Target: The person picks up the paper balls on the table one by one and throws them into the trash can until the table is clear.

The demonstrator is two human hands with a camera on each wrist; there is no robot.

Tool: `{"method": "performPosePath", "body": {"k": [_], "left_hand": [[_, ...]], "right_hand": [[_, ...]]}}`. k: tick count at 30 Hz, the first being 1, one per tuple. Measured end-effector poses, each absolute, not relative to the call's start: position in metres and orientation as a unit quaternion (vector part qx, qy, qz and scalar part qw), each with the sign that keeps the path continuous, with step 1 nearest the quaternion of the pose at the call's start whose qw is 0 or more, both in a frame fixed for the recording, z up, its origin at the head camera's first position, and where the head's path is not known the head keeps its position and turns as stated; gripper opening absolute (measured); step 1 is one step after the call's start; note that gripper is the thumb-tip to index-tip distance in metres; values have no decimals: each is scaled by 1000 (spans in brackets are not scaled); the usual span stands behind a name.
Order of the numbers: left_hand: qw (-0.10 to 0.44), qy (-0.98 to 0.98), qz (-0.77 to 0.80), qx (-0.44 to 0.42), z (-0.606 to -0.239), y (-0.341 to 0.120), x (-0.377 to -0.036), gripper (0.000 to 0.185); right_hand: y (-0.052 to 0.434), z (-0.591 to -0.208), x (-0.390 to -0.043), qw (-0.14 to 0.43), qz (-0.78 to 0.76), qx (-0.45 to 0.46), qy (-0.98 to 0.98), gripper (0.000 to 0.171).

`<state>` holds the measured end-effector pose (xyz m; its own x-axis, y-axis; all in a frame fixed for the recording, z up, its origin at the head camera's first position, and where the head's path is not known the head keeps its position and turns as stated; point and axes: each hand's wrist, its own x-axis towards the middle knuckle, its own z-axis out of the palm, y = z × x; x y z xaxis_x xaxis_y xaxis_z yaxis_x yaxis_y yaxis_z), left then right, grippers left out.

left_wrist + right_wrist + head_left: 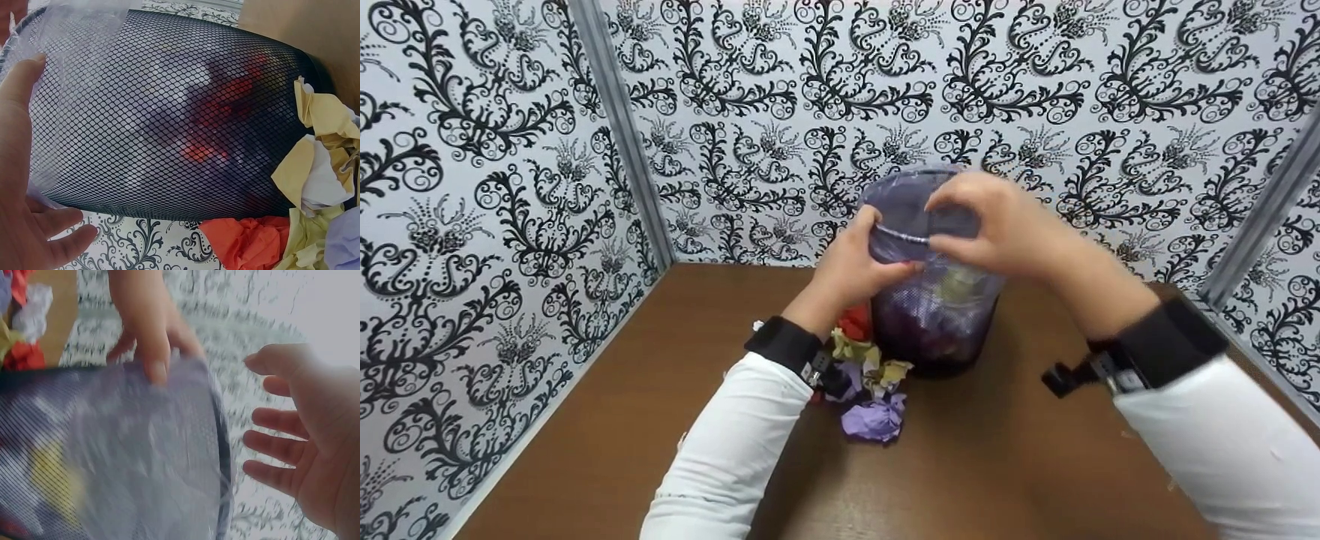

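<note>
A dark mesh wastebasket (pixel 934 319) stands on the table, with crumpled paper showing through its wall. A clear plastic liner (pixel 149 444) is folded over its rim and hangs down the outside. My left hand (pixel 847 266) grips the upper left side of the basket, its thumb lying across the liner on the near wall and its fingers round the side. My right hand (pixel 1009 225) is at the right of the rim, fingers loosely bent. In the right wrist view a gap shows between those fingertips and the rim, and they hold nothing.
Crumpled paper lies left and in front of the basket: a purple ball (pixel 876 418), a yellow piece (pixel 892 373) and a red piece (pixel 855 324), among others. The brown table (pixel 975 457) meets patterned walls (pixel 735 135) at the back and left.
</note>
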<state>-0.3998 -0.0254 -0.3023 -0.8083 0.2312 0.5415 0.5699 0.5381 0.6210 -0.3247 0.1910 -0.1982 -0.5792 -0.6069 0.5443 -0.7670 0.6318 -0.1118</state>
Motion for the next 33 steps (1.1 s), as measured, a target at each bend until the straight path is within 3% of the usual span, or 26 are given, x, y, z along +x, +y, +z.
{"method": "performPosePath", "body": {"k": [4,8,20,33], "left_hand": [[201,-857,-415,-228,-301,-26,-398,76],[201,-864,-405,-220,-299,-25,-397,69],[194,-852,-431,-226,-300,-26,-396,86],[200,-856,-422,-220,-303,-25,-398,85]], "right_hand": [[183,-218,-303,278,178,474,-816,31],[175,-247,-291,274,179,505,-799,31],[156,-341,-296,143,159,494,-843,38],[139,-387,-289,51,117,481,-867,42]]}}
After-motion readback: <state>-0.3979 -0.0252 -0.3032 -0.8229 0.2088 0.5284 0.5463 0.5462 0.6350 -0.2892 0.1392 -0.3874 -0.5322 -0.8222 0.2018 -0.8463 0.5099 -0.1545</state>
